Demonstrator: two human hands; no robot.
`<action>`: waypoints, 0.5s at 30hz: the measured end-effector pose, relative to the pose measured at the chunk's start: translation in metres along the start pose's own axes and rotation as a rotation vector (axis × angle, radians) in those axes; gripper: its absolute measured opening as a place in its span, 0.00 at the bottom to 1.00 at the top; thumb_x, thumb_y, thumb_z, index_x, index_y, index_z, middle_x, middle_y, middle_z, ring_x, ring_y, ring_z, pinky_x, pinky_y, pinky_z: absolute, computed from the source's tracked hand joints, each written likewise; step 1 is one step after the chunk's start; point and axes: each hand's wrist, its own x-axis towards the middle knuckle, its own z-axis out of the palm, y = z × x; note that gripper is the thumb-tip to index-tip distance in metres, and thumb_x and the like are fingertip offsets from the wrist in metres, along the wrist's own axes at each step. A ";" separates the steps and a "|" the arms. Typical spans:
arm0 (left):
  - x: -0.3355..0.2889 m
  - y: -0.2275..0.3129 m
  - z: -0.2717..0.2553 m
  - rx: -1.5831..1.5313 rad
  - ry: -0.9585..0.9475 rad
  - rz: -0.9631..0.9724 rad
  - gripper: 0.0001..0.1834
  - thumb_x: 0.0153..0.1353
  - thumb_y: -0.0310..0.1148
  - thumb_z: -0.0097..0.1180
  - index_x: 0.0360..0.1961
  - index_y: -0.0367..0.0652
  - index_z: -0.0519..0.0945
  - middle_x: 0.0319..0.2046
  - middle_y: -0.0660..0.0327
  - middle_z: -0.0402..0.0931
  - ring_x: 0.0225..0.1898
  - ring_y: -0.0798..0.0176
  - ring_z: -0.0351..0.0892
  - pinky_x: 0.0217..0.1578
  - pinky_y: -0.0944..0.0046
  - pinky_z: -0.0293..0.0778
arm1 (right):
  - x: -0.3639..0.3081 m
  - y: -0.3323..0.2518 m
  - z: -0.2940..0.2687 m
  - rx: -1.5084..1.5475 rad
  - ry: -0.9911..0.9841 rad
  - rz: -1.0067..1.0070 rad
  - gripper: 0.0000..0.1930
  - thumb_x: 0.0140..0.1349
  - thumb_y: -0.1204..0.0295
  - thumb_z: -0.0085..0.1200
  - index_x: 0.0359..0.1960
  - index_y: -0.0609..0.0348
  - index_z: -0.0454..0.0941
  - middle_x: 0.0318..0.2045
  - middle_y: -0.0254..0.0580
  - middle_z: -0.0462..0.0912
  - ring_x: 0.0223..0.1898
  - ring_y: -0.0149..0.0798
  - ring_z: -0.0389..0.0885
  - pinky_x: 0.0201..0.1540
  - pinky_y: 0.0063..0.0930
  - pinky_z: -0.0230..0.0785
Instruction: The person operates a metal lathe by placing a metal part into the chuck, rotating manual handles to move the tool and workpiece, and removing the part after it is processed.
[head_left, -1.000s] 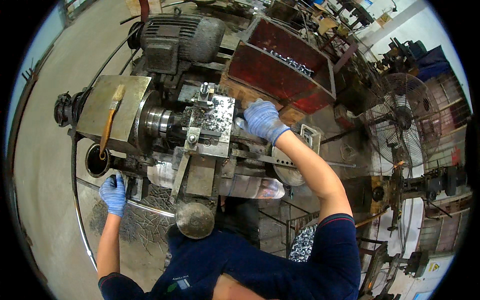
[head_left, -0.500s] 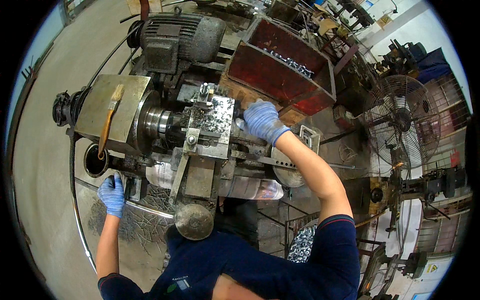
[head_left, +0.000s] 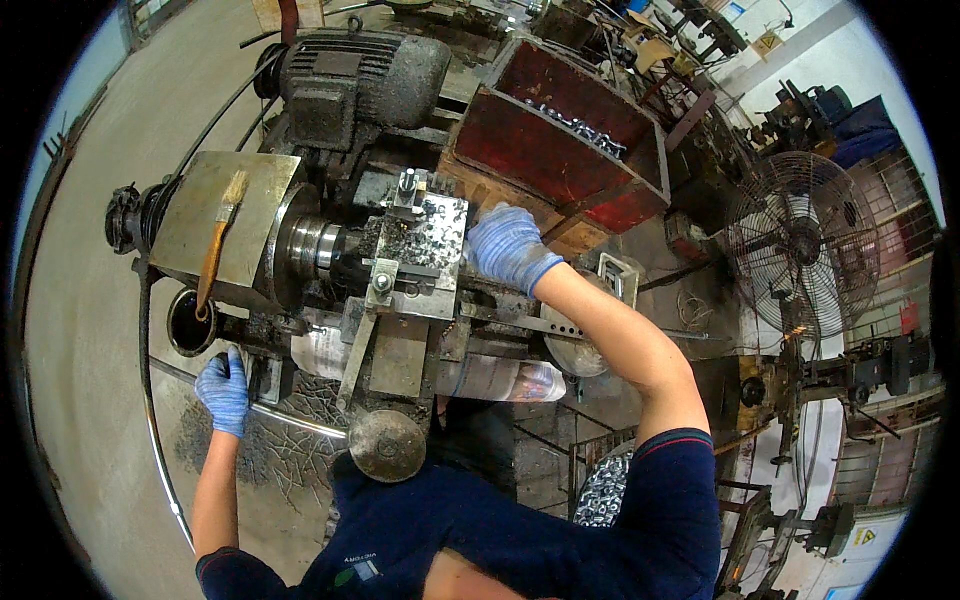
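Note:
A small metal lathe fills the middle, its round spindle nose (head_left: 318, 245) facing a tool block (head_left: 425, 235) strewn with metal chips. My right hand (head_left: 508, 247), in a blue knit glove, is closed just right of the block. Its fingers are curled, and what they hold is hidden behind the glove. My left hand (head_left: 222, 390), gloved alike, is closed round the outer end of a shiny metal lever (head_left: 298, 420). That lever runs right to a round metal disc (head_left: 388, 445) at the front of the machine.
A wooden-handled brush (head_left: 218, 245) lies on the headstock cover (head_left: 190, 220), above a dark round cup (head_left: 191, 322). Behind stand a greasy motor (head_left: 365, 75) and a red bin (head_left: 560, 145) with small metal parts. More parts (head_left: 602, 490) lie low right; a large fan (head_left: 803, 243) stands farther right.
My right hand has shifted slightly left, closer to the tool block. My left hand stays at the lever's end, almost unmoved.

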 end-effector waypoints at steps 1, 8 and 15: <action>0.000 0.001 -0.001 0.000 0.018 0.054 0.24 0.60 0.38 0.55 0.11 0.36 0.67 0.11 0.47 0.63 0.11 0.51 0.58 0.17 0.54 0.57 | 0.000 0.001 -0.001 0.004 0.005 -0.012 0.16 0.55 0.59 0.50 0.29 0.59 0.83 0.33 0.52 0.82 0.37 0.50 0.80 0.35 0.43 0.74; 0.001 0.009 -0.004 -0.020 0.023 0.046 0.24 0.59 0.37 0.56 0.11 0.36 0.67 0.11 0.46 0.62 0.11 0.51 0.56 0.17 0.54 0.57 | 0.011 0.021 -0.012 0.038 0.054 -0.094 0.12 0.50 0.65 0.51 0.26 0.58 0.83 0.24 0.51 0.82 0.29 0.49 0.82 0.32 0.40 0.74; 0.001 0.010 -0.006 0.031 0.046 0.068 0.25 0.59 0.38 0.56 0.10 0.35 0.66 0.10 0.47 0.59 0.11 0.56 0.53 0.17 0.54 0.55 | 0.045 0.058 -0.012 0.110 0.021 -0.087 0.24 0.48 0.46 0.54 0.25 0.57 0.83 0.25 0.50 0.82 0.31 0.51 0.81 0.35 0.43 0.73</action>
